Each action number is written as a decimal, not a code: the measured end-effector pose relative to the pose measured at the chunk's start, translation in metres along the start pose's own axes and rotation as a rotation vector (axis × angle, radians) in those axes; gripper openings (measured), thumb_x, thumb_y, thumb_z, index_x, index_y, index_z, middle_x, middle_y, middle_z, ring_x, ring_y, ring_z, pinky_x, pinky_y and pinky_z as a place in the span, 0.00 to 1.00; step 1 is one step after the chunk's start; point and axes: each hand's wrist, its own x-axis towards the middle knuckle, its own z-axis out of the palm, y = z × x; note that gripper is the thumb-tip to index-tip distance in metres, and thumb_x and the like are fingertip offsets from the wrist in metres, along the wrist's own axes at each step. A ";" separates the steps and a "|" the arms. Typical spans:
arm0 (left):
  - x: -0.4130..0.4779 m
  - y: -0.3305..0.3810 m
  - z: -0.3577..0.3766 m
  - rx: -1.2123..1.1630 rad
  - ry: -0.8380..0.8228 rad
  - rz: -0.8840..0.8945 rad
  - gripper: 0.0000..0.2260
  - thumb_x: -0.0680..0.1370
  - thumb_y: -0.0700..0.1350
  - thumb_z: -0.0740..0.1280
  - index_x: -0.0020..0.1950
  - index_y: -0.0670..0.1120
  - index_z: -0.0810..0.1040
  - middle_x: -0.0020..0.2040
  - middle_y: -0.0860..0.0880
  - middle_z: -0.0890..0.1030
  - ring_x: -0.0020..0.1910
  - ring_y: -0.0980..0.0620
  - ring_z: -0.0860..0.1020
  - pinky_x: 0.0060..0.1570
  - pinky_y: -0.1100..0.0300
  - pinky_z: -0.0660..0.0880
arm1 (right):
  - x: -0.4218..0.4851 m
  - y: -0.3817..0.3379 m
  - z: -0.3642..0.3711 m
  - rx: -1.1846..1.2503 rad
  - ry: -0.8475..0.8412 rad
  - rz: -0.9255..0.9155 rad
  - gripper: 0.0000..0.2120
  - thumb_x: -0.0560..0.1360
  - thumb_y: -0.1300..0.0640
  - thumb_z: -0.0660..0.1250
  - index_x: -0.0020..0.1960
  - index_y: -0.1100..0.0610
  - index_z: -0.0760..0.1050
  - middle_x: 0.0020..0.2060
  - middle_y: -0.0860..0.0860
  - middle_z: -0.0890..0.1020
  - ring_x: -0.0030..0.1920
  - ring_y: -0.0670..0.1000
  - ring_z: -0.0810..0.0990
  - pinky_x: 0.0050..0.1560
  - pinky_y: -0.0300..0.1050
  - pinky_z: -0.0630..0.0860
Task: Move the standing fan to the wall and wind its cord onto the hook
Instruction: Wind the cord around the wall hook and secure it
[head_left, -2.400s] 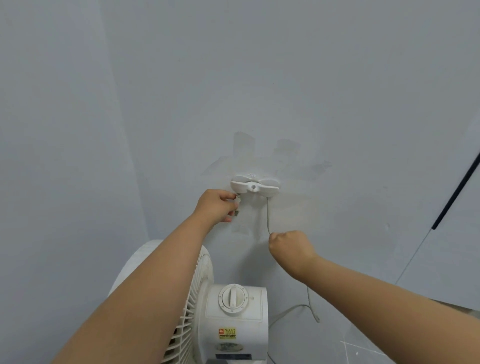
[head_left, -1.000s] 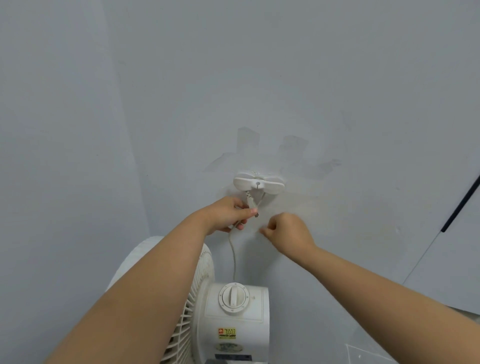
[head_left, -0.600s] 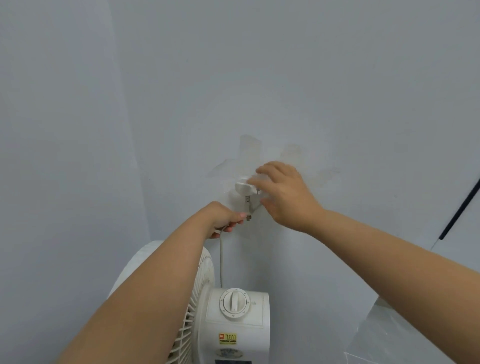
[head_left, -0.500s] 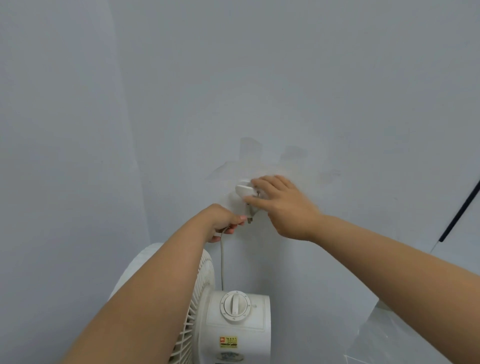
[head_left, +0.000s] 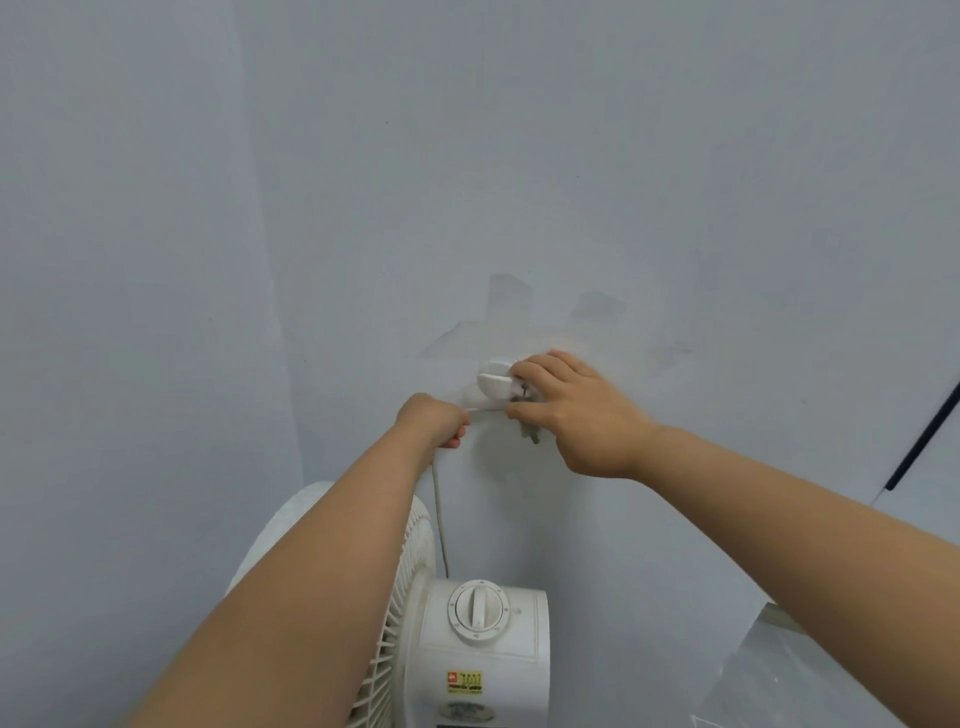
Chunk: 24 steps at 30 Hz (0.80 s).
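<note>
Presently, head view only. Pale grey-blue wall (head_left: 623, 182), plain paint, meets a second wall at a corner on the left. Faint lighter patches and a yellowish smudge surround the white hook (head_left: 491, 383). Dark strip (head_left: 924, 436) slants at far right. White fan (head_left: 483, 654) stands close to the wall below the hook, dial (head_left: 477, 608) on top. Cord (head_left: 439, 514) rises from behind the fan to the left hand (head_left: 434, 423), whose curled fingers pinch it, then runs straight across to the hook. Right hand (head_left: 582, 415) covers the hook's right half, thumb and forefinger clamped on the cord; plug (head_left: 532, 436) hangs beneath.
</note>
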 end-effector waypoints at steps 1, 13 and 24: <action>0.000 0.001 -0.002 -0.036 0.000 0.022 0.14 0.79 0.35 0.59 0.33 0.42 0.67 0.31 0.46 0.67 0.28 0.54 0.65 0.11 0.71 0.60 | 0.000 0.000 0.000 0.003 -0.004 0.004 0.22 0.58 0.65 0.63 0.50 0.53 0.79 0.57 0.57 0.75 0.57 0.60 0.74 0.64 0.50 0.66; 0.009 0.006 0.001 -0.451 0.250 0.389 0.12 0.77 0.42 0.65 0.33 0.46 0.77 0.30 0.48 0.75 0.33 0.52 0.73 0.43 0.59 0.71 | -0.008 0.001 0.001 0.086 -0.058 0.042 0.31 0.58 0.67 0.64 0.61 0.55 0.78 0.66 0.60 0.72 0.68 0.60 0.70 0.69 0.51 0.60; 0.000 0.006 -0.011 -0.534 0.097 0.536 0.10 0.76 0.37 0.65 0.35 0.40 0.79 0.22 0.54 0.75 0.26 0.56 0.72 0.33 0.64 0.67 | 0.018 -0.010 -0.012 0.728 0.204 0.603 0.15 0.71 0.69 0.60 0.53 0.58 0.77 0.52 0.53 0.81 0.53 0.54 0.78 0.56 0.45 0.73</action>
